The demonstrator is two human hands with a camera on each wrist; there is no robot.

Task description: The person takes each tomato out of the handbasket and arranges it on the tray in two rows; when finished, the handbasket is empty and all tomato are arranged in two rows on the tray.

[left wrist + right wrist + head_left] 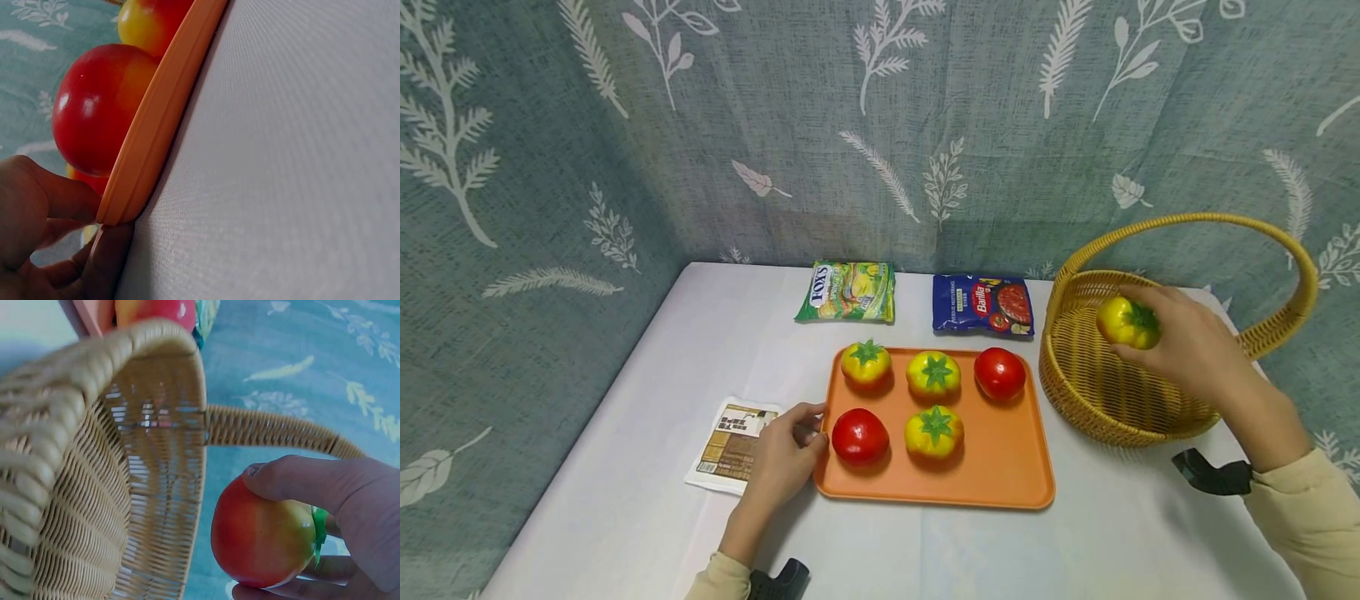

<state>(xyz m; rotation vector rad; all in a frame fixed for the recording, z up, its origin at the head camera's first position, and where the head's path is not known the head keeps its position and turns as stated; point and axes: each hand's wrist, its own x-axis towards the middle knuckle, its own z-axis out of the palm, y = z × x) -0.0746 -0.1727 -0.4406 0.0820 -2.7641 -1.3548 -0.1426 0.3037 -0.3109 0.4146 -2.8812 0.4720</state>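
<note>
Over the wicker basket, my right hand grips a yellow-and-red tomato with a green star-shaped top. In the right wrist view, thumb and fingers wrap around the tomato close to the basket's rim. My left hand pinches the left edge of an orange tray, its thumb and fingers on either side of the rim in the left wrist view. On the tray lie several tomatoes, among them a red one nearest my left hand and a yellow one.
Behind the tray lie a green FOX'S candy bag and a blue Barilla pouch. A brown-and-white packet rests left of the tray, partly behind my left hand. The basket's tall handle arches over it. Patterned cloth hangs behind the table.
</note>
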